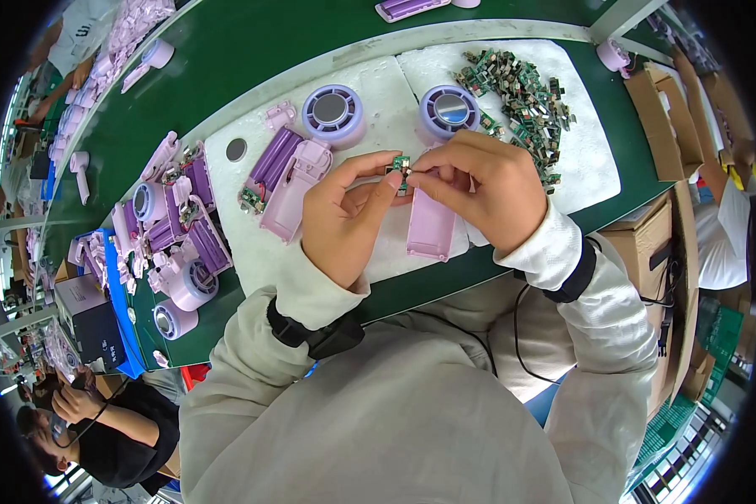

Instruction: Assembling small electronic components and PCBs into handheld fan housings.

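Though near hands (506,186), heaped circuit boards (536,128)

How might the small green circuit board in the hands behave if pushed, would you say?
The circuit board is likely light, being small beside the left hand and right hand. It seems rigid, showing no bend, and its exposed components could make it fragile.

A: Where was passage left open around the circuit board (401,163)?
B: Ahead of it, bare foam (384,99) was left between two lilac drums (336,118).
A: And where was it obstructed?
B: To its left by the left hand (343,220) and a pink casing (282,202); to its right by the right hand (491,186); farther right and ahead by heaped boards (521,101). On its near side, space was taken by a pink shell (431,231).
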Demonstrator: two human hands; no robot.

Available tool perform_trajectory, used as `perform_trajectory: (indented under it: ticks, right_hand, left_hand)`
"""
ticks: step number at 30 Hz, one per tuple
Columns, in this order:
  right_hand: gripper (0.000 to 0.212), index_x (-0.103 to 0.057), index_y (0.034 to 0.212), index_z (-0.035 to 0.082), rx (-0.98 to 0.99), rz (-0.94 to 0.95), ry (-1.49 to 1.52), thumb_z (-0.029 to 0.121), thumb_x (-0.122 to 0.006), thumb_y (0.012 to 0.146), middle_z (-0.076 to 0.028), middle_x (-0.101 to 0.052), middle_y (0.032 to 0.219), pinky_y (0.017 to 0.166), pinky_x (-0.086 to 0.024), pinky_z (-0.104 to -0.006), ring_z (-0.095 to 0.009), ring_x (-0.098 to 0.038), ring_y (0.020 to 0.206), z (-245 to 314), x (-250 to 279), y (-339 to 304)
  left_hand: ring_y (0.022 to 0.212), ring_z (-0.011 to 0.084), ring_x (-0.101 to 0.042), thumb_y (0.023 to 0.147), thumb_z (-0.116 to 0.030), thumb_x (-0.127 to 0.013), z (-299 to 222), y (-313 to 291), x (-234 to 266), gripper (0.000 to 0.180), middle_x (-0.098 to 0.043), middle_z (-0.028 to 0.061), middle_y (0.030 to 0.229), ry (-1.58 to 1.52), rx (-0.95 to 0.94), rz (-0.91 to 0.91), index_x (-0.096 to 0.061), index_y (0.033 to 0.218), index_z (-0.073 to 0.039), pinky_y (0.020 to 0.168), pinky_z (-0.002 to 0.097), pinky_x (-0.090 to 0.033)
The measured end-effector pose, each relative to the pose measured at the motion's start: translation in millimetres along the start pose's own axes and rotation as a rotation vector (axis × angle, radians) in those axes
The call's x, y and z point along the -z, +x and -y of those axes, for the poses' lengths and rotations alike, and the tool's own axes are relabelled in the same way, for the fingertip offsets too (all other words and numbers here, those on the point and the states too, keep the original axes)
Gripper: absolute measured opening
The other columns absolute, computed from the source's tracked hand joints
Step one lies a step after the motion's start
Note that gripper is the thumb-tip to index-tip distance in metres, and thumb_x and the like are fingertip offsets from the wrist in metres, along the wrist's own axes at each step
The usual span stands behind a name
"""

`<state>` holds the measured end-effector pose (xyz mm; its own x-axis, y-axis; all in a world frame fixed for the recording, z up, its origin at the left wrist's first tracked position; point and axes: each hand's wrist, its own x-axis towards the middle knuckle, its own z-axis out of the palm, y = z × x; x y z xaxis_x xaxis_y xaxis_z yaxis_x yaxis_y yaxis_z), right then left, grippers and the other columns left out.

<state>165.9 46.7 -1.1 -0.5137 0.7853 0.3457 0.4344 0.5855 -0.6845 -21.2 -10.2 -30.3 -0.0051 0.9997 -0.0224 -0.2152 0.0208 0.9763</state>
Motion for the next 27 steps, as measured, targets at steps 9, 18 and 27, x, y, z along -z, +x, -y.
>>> perform_trajectory:
  ticks: [9,18,27]
  right_hand:
    - [0.012,-0.073,0.091,0.002,-0.103,0.014,0.117,0.003,-0.077,0.080,-0.003,-0.059,0.071,0.053,-0.045,-0.0266,-0.013,-0.055,0.057,1.9,2.1,-0.5]
    - [0.015,-0.070,0.092,0.002,-0.121,-0.079,0.043,0.003,-0.075,0.078,-0.003,-0.055,0.069,0.053,-0.046,-0.0273,-0.013,-0.053,0.056,2.1,0.4,0.1]
    - [0.013,-0.071,0.093,0.002,-0.101,-0.059,0.014,0.005,-0.074,0.081,-0.005,-0.056,0.068,0.053,-0.045,-0.0275,-0.013,-0.052,0.055,1.6,-2.4,-1.9]
  left_hand:
    - [0.102,0.0211,-0.069,0.098,-0.003,-0.061,-0.6,0.3,-0.1,0.027,-0.066,0.0148,0.116,0.021,0.018,-0.013,-0.060,0.123,0.006,0.091,0.0337,-0.058]
    - [0.104,0.0210,-0.069,0.097,0.000,-0.061,-5.1,-3.1,-6.1,0.026,-0.064,0.0129,0.116,0.107,-0.025,-0.049,-0.062,0.123,0.005,0.092,0.0310,-0.056]
    - [0.102,0.0209,-0.069,0.096,0.001,-0.061,-8.3,-2.4,-6.9,0.025,-0.063,0.0124,0.113,0.155,-0.045,-0.017,-0.064,0.121,0.004,0.093,0.0307,-0.055]
